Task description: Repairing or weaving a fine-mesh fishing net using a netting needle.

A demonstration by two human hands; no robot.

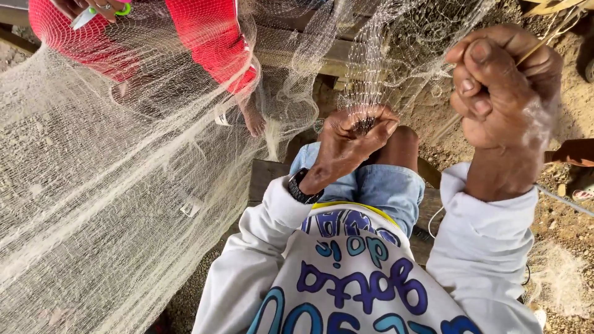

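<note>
While netted: two hands [349,139] [504,93], one net [124,185].

A fine, pale mesh net [124,185] of thin, slightly glossy filament is seen, bunched in the left hand [352,133]. A thin, smooth thread [544,40] is pinched in the right hand [504,93]. Matt white cloth sleeves [482,235], faded blue denim [383,185] and a rough, weathered wooden plank [266,173] are shown over dry, gritty soil [557,216].
</note>
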